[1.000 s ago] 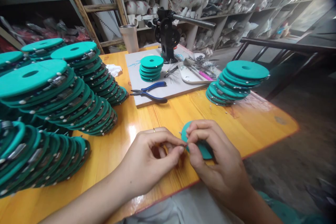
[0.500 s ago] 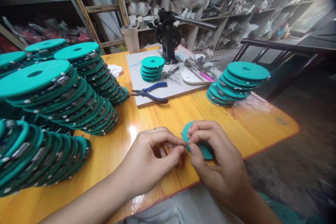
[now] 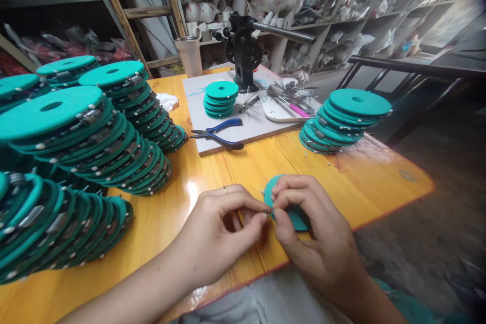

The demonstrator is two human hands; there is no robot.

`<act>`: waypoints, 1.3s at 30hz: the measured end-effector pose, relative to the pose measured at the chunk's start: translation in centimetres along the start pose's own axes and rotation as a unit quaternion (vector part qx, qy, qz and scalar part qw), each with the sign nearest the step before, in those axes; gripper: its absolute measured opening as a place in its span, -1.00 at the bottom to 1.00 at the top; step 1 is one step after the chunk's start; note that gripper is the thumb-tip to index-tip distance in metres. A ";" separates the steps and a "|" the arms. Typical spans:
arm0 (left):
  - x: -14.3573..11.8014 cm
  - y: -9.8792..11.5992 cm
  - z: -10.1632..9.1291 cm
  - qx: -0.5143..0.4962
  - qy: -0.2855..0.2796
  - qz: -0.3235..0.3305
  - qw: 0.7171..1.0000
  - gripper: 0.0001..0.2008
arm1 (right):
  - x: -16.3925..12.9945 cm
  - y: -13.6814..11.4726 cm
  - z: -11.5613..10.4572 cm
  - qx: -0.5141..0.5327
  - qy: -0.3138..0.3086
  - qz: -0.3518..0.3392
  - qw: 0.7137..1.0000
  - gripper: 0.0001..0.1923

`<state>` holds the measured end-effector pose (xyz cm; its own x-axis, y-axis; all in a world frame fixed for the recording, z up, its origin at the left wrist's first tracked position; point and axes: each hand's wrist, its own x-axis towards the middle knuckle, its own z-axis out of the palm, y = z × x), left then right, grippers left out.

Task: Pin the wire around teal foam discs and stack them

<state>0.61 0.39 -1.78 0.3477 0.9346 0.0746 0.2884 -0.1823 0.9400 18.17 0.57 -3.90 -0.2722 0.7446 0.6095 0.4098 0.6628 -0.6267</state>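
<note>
Currently right hand (image 3: 315,238) grips teal disc (image 3: 292,215) at near worktop (image 3: 243,167) edge; left hand (image 3: 224,233) pinches a small metal piece at the disc's left rim, fingertips meeting there.

A glossy orange wooden surface (image 3: 243,167) carries leaning stacks of teal discs (image 3: 94,131), a smaller teal stack (image 3: 343,119), a white board (image 3: 228,116), a crumpled cloth (image 3: 167,101) and a steel cup (image 3: 189,55).
</note>
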 end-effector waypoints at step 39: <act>-0.2 0.6 -1.9 0.140 -0.036 0.162 0.976 -0.91 | -1.4 -0.3 -2.6 -0.128 -0.072 0.004 0.989 -0.66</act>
<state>-0.97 0.65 -0.64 0.5202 0.7921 0.3194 0.3822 -0.5503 0.7423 20.68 -0.90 -3.29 -0.3816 0.7662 0.5171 0.6153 0.6280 -0.4765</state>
